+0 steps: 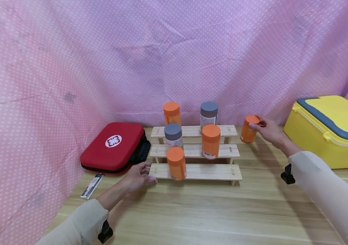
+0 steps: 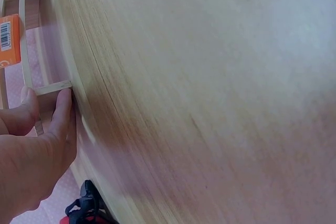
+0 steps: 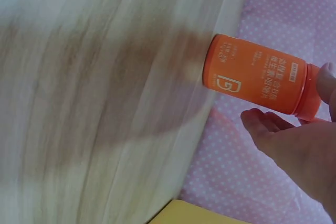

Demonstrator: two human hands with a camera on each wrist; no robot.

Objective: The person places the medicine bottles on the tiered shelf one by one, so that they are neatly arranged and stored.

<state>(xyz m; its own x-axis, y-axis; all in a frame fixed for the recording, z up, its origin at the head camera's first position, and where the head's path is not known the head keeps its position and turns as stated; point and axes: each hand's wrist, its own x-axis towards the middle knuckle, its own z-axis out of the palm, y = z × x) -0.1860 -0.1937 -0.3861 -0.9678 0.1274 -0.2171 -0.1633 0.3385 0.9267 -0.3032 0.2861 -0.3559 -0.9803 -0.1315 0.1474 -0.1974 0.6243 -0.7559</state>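
Observation:
My right hand (image 1: 272, 133) pinches an orange pill bottle (image 3: 257, 75) by its cap, to the right of a three-tier wooden rack (image 1: 210, 172). The bottle is upright, its base at the tabletop. At the rack's lower left end, my left hand (image 1: 137, 177) grips the bottom tier, thumb on the board and fingers by its leg in the left wrist view. On that tier stands an orange bottle (image 1: 177, 165). The middle tier carries a grey-capped bottle (image 1: 173, 133) and an orange one (image 1: 211, 143). Up top are another orange bottle (image 1: 172, 114) and a grey-capped one (image 1: 209, 114).
A red first-aid case (image 1: 112, 146) lies left of the rack, with a small flat white-and-grey packet (image 1: 92, 186) in front of it. At the right stands a yellow box (image 1: 324, 143) with a grey-trimmed lid. A pink dotted cloth (image 1: 174, 51) hangs behind the wooden table (image 1: 192, 211).

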